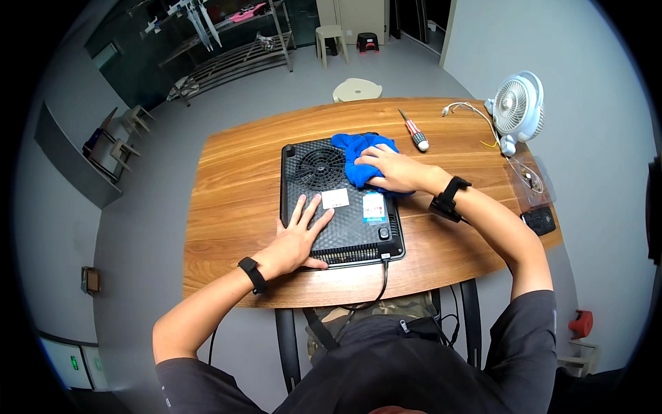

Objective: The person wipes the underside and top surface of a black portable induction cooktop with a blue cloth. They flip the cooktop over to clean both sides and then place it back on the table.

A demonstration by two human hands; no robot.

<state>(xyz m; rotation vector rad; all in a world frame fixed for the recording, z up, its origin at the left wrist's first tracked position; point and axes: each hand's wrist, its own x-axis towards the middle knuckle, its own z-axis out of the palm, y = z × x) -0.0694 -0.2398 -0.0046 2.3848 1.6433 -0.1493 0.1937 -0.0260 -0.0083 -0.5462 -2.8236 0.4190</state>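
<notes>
A black induction cooktop (pixel 344 222) lies on the wooden table with its underside up, showing a round fan grille (pixel 320 168), two stickers and small feet. My left hand (pixel 299 239) rests flat on its lower left part, fingers spread, holding nothing. Under my right hand (pixel 390 168) is a bunched blue cloth (pixel 357 150), pressed on the upper right part of the underside; the fingers lie over the cloth and its folds hang past the right edge. A black cord (pixel 386 279) runs from the cooktop's near edge down over the table's front edge.
Behind the cloth, a screwdriver (pixel 417 135) with a red, white and black handle lies on the table (pixel 232 207). At the right are a white fan (pixel 517 106) with a cable, a clear plastic tray (pixel 530 181) with small items, and a black object (pixel 539 221) at the edge.
</notes>
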